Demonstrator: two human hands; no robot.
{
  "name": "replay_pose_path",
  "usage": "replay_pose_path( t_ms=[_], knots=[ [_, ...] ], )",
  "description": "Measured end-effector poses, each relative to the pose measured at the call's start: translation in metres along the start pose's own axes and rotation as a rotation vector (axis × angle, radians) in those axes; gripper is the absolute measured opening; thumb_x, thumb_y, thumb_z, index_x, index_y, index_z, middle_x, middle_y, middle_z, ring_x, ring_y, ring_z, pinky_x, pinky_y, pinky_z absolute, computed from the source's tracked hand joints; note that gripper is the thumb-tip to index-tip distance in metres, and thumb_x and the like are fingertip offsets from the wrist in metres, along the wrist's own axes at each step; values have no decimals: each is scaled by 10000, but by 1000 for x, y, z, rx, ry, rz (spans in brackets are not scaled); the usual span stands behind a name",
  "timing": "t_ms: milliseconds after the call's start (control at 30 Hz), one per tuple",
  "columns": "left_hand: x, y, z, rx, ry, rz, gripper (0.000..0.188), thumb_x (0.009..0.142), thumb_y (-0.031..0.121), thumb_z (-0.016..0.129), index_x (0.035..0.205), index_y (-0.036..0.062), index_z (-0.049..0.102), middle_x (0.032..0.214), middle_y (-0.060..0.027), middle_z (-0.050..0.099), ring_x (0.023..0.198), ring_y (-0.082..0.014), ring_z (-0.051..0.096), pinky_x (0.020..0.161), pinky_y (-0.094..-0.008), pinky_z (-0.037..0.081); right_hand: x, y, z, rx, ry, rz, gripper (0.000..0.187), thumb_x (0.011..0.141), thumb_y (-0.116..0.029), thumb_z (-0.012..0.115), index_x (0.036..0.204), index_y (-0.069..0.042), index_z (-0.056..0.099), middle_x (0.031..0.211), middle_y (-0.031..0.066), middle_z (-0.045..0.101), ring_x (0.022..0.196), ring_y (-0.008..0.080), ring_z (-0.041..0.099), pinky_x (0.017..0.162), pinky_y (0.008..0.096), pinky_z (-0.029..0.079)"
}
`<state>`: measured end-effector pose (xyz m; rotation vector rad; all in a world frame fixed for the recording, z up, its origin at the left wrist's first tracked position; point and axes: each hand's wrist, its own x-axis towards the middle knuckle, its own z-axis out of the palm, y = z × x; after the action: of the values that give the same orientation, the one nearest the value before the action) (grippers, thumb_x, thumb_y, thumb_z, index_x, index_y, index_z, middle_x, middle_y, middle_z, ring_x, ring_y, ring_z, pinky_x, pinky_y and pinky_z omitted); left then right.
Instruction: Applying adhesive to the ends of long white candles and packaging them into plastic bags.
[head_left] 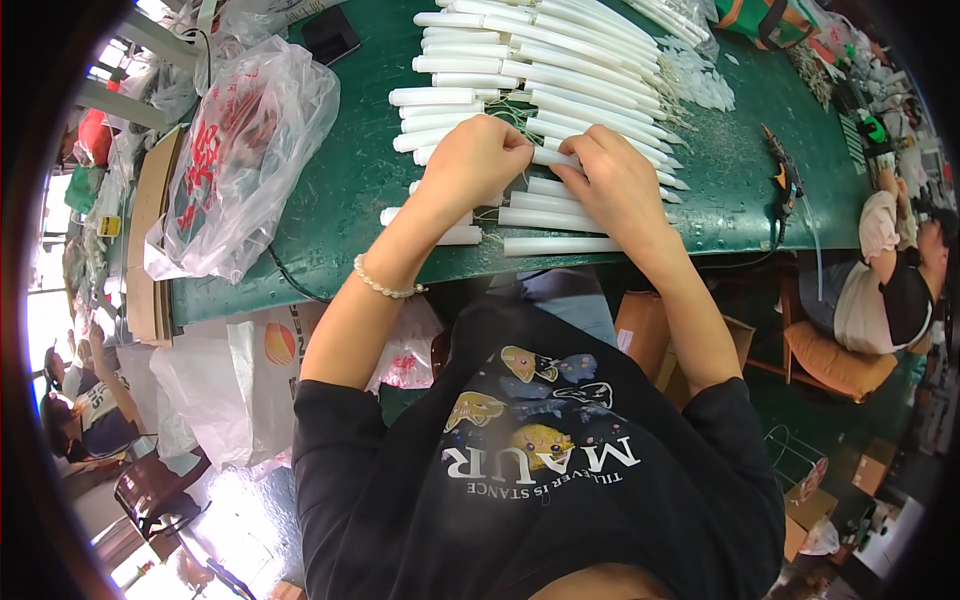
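Rows of white taper-shaped electric candles (pixel 575 75) lie across the green table, their pointed ends to the right. Shorter white tubes (pixel 435 97) lie at their left ends, with thin pale wires (pixel 512 112) between the two groups. My right hand (pixel 617 185) holds one white candle (pixel 550 157) near its left end, thumb and fingers closed on it. Close by, my left hand (pixel 478 160) is closed in a pinch, its fingertips beside that candle's end and the wires. What lies between the left fingertips is too small to make out.
A black and orange glue gun (pixel 783 190) lies on the right. Translucent white pieces (pixel 700 82) are heaped beyond the pointed ends. To the left are a clear plastic bag (pixel 262 160) and a dark flat device (pixel 330 36). Another person (pixel 885 260) sits at the far right.
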<state>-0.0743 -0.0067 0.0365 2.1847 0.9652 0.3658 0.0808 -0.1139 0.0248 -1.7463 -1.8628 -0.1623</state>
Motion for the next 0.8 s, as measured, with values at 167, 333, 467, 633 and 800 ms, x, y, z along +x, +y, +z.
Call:
replay_pose_path(
  t_ms=[167,333,467,633,800],
  knots=[
    [-3,3,-21,-814,-389,-370,281,925,202,557,1033,-40,650,558,28,500,427,-3,280,399,-197,213,0,1,0,3,21,13,192,755,-150,724,892,-43,643,834,81,596,778,276,603,664,363,485],
    [-12,-3,-28,-709,-447,-331,311,930,246,556,1010,-32,669,577,12,551,455,-25,340,425,-195,275,-1,-2,0,67,-24,-26,174,771,-151,712,888,-44,643,830,80,593,772,276,601,661,362,483],
    [-14,-3,-38,-246,-203,-174,329,933,282,557,944,-11,708,601,-9,603,519,-59,442,498,-221,364,-2,1,-1,84,-45,-23,163,774,-151,707,878,-41,644,821,81,590,769,275,600,664,362,482],
    [-3,-14,-18,90,241,135,175,831,210,643,932,91,722,762,-73,630,661,-224,582,611,-342,461,3,9,-2,153,-49,-23,147,774,-150,705,877,-59,655,808,81,590,774,274,601,678,361,484],
    [10,-11,-2,422,324,315,143,774,188,703,847,67,711,812,-97,605,824,-288,610,695,-400,489,4,7,-4,-30,-8,101,149,766,-163,712,871,-71,659,822,71,603,790,269,606,695,369,490]
  ],
)
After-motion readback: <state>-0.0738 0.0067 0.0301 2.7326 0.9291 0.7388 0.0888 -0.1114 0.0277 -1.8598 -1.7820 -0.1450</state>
